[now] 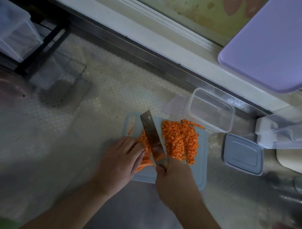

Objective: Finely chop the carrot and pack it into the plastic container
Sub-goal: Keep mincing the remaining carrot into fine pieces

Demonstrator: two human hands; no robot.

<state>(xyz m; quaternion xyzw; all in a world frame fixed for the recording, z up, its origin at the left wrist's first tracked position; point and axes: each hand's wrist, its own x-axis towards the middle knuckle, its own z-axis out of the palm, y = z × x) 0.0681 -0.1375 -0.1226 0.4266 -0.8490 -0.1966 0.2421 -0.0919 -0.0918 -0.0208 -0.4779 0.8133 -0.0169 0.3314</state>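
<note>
A pale blue cutting board (200, 172) lies on the metal counter. On its right half sits a heap of finely diced carrot (179, 140). Uncut carrot strips (144, 162) lie at the board's left, pinned under my left hand (121, 159), whose fingers curl over them. My right hand (175, 182) grips the handle of a cleaver (151, 134); its blade stands across the strips, beside my left fingers. The clear plastic container (211, 110) stands empty behind the board's right corner. Its grey lid (242, 154) lies flat to the right of the board.
A purple tray (273, 44) leans over the window sill at the upper right. White and clear plastic items (283, 135) stand at the right edge. A clear storage box (12, 28) and a black frame (43, 42) occupy the upper left.
</note>
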